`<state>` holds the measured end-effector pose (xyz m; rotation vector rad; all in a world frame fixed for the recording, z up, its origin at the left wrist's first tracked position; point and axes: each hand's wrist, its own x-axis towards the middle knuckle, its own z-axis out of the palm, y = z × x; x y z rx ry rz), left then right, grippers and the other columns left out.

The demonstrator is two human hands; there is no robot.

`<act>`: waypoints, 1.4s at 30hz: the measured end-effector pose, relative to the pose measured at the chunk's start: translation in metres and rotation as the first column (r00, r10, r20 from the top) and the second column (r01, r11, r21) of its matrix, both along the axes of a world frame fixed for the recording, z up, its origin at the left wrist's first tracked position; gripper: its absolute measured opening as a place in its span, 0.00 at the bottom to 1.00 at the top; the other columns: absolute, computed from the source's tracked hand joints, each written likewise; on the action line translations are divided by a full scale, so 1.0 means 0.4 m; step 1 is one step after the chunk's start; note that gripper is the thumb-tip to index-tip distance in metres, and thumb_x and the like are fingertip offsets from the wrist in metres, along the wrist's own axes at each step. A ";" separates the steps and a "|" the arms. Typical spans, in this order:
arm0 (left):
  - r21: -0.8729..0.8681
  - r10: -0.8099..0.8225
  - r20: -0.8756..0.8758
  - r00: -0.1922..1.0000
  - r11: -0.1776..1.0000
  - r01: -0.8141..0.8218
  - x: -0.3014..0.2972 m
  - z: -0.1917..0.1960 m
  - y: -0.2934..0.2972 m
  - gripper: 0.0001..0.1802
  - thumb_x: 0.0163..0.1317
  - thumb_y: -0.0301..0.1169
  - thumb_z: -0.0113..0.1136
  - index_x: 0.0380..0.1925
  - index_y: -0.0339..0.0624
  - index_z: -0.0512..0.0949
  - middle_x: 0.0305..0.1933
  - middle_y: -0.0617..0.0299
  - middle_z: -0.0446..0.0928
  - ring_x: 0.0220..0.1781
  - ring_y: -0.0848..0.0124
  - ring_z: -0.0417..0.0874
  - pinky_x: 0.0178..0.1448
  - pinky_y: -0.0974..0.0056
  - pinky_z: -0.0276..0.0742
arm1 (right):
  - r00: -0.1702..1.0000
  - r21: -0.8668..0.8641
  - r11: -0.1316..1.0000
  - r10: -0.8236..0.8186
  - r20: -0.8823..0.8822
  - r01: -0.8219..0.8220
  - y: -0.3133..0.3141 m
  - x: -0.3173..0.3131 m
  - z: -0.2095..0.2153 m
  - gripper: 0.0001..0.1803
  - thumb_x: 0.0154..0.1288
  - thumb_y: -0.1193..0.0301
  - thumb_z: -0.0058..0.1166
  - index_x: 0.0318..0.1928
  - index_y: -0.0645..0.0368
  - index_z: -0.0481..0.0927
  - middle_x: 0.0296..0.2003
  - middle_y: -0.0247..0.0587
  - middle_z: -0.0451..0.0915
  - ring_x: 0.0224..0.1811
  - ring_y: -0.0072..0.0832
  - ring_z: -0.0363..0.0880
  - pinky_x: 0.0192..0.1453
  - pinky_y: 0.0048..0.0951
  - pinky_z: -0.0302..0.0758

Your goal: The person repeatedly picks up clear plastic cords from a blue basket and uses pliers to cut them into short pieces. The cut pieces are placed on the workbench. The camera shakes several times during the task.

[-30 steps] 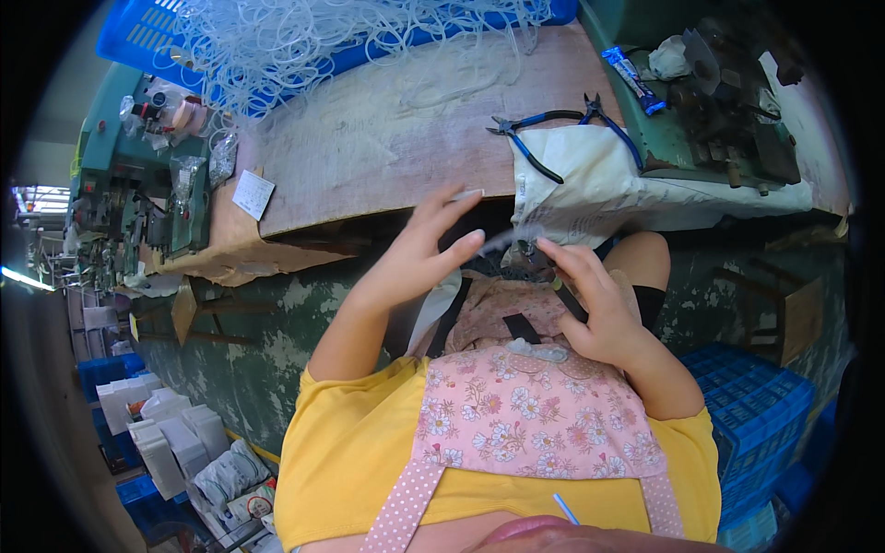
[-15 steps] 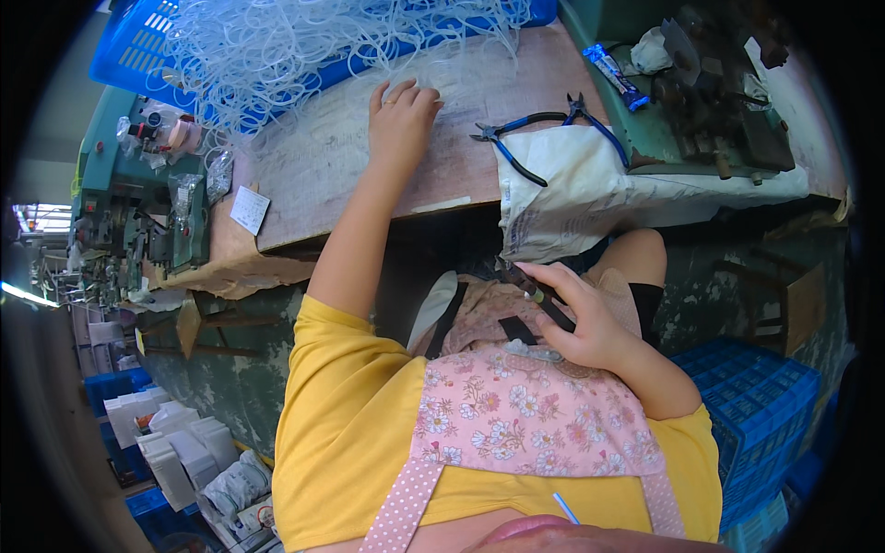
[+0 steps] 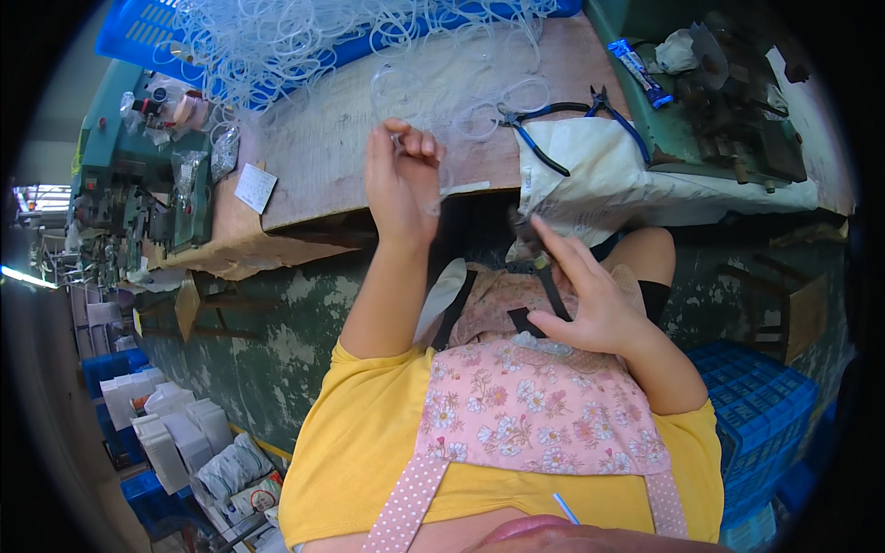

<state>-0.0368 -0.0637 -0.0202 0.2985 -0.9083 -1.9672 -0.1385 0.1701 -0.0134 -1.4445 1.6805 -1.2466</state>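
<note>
My left hand (image 3: 406, 184) is raised over the table's front edge, its fingers curled around a thin clear plastic loop (image 3: 437, 205) that dangles by the palm. Above my lap, my right hand (image 3: 590, 293) grips dark-handled pliers (image 3: 527, 235), jaws pointing away from me; part of the handles is hidden by the fingers. A tangled heap of clear plastic loops (image 3: 277, 46) fills the blue crate (image 3: 138, 41) at the far side. Several loose loops (image 3: 479, 118) lie on the table between the heap and my hands.
Two blue-handled cutters (image 3: 536, 147) rest on a white sack (image 3: 572, 189) at the table edge. A green machine (image 3: 737, 120) and blue wrapper (image 3: 641, 72) are on the right. Another machine (image 3: 120, 157) stands left. Blue crates (image 3: 751, 405) are beside me at lower right.
My left hand has drawn back from the heap toward me, now with a clear loop in its fingers. Some loops have come out onto the table. The pliers in my right hand have tilted upward.
</note>
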 end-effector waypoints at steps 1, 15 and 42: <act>0.056 -0.054 -0.129 0.990 0.996 0.062 0.010 0.006 0.032 0.13 0.76 0.41 0.41 0.41 0.44 0.68 0.30 0.64 0.65 0.34 0.70 0.65 0.44 0.64 0.64 | 0.992 -0.037 0.999 -0.011 -0.127 0.007 -0.008 0.003 0.007 0.44 0.52 0.70 0.64 0.71 0.50 0.62 0.45 0.46 0.73 0.42 0.38 0.75 0.48 0.35 0.74; 0.024 0.004 -0.274 0.962 1.000 0.002 0.035 0.049 0.143 0.14 0.76 0.44 0.38 0.37 0.49 0.66 0.28 0.65 0.63 0.33 0.69 0.63 0.45 0.63 0.63 | 0.800 -0.138 0.990 -0.061 -0.598 -0.028 -0.009 0.043 0.066 0.37 0.44 0.71 0.67 0.61 0.42 0.76 0.44 0.39 0.74 0.36 0.34 0.74 0.36 0.34 0.72; -0.114 -0.032 -0.182 0.983 0.993 0.011 0.068 -0.021 0.145 0.35 0.63 0.34 0.46 0.72 0.47 0.56 0.47 0.57 0.70 0.32 0.73 0.69 0.40 0.66 0.69 | 0.877 -0.199 0.972 0.203 0.436 -0.125 -0.007 -0.009 0.035 0.43 0.55 0.67 0.63 0.72 0.47 0.59 0.53 0.50 0.73 0.42 0.38 0.77 0.43 0.32 0.73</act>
